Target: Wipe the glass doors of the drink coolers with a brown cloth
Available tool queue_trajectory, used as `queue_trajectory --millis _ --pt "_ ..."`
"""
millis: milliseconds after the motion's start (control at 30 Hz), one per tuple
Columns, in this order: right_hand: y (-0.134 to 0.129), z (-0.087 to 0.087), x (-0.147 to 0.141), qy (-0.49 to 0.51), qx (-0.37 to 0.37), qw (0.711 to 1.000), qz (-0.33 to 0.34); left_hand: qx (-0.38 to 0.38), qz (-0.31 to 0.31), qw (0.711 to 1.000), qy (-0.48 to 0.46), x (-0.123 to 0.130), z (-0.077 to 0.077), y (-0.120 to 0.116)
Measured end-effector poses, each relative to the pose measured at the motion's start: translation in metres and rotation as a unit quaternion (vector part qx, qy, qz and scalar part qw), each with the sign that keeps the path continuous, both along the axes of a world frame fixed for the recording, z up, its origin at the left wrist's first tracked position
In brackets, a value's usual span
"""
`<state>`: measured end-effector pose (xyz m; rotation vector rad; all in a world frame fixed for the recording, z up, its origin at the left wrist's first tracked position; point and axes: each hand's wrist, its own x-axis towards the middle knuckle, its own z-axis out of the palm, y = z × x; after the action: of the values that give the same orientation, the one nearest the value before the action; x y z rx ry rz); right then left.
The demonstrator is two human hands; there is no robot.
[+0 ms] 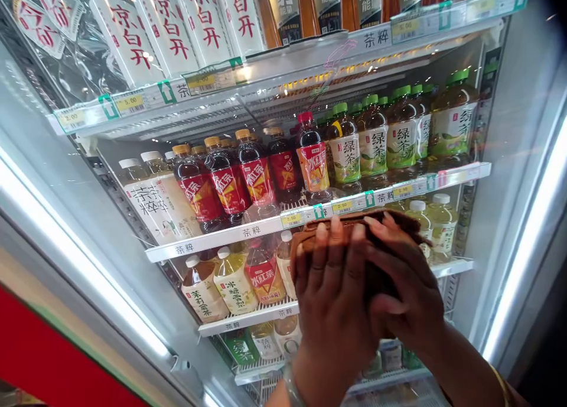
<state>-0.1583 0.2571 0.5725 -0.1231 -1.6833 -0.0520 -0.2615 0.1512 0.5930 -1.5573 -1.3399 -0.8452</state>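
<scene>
A folded brown cloth (305, 241) is held up in front of the drinks shelves. My left hand (332, 300) lies against it, fingers pointing up and pressed onto its face. On the cloth's right side my right hand (407, 283) has its fingers bent over the upper part, close beside the left. Behind the cloth runs a shelf edge with price labels (252, 230). Above that edge stand red-labelled tea bottles (225, 188) and green-capped tea bottles (401, 138). The hands and cloth hide part of the lower shelves.
White-labelled water bottles (126, 41) fill the top left shelf, with dark amber bottles (328, 5) to their right. Lit strips run down both sides of the cooler. A red panel (39, 354) is at the lower left. Pale bottles (443, 230) stand right of the hands.
</scene>
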Motion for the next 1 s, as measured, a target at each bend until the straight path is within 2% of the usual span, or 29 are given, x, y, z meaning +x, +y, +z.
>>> queue_trajectory --millis 133,267,367,467,533,600,633,700,767,867,933,1000 --pt "0.016 -0.017 0.003 -0.013 0.035 0.999 -0.039 0.017 0.021 1.0 0.012 -0.017 -0.008 0.006" --pt "0.021 -0.03 0.007 -0.009 0.05 0.998 -0.025 -0.019 0.016 0.998 0.05 -0.031 -0.014 -0.002" --pt "0.014 -0.021 0.006 0.031 0.012 0.999 -0.001 -0.024 0.036 0.994 0.1 -0.049 -0.006 -0.015" --pt "0.004 -0.005 0.001 -0.016 0.011 1.0 -0.022 -0.002 0.077 0.993 0.084 -0.061 0.01 -0.03" --pt "-0.002 0.003 -0.006 -0.063 0.015 0.996 -0.056 0.025 0.134 0.99 0.033 -0.057 0.016 -0.035" --pt "-0.006 0.006 -0.015 -0.067 0.015 0.995 -0.07 0.036 0.173 0.984 -0.008 -0.044 0.011 -0.033" --pt "-0.006 0.005 -0.019 -0.06 0.015 0.996 -0.067 0.035 0.169 0.985 -0.013 -0.036 0.006 -0.029" --pt "-0.005 0.002 -0.025 -0.03 0.014 0.998 -0.051 0.029 0.12 0.992 -0.009 -0.027 -0.008 -0.02" --pt "-0.003 -0.001 -0.028 0.01 0.024 0.999 -0.034 0.026 0.069 0.997 0.005 -0.029 -0.016 -0.014" --pt "0.0 -0.003 -0.03 0.038 0.046 0.998 -0.034 0.031 0.082 0.995 0.043 -0.054 -0.007 -0.022" --pt "-0.001 -0.002 -0.03 0.016 0.044 0.998 -0.05 0.04 0.11 0.992 0.055 -0.071 0.006 -0.032" --pt "-0.003 -0.001 -0.032 -0.007 0.039 0.997 -0.072 0.06 0.122 0.99 0.035 -0.077 0.011 -0.037"
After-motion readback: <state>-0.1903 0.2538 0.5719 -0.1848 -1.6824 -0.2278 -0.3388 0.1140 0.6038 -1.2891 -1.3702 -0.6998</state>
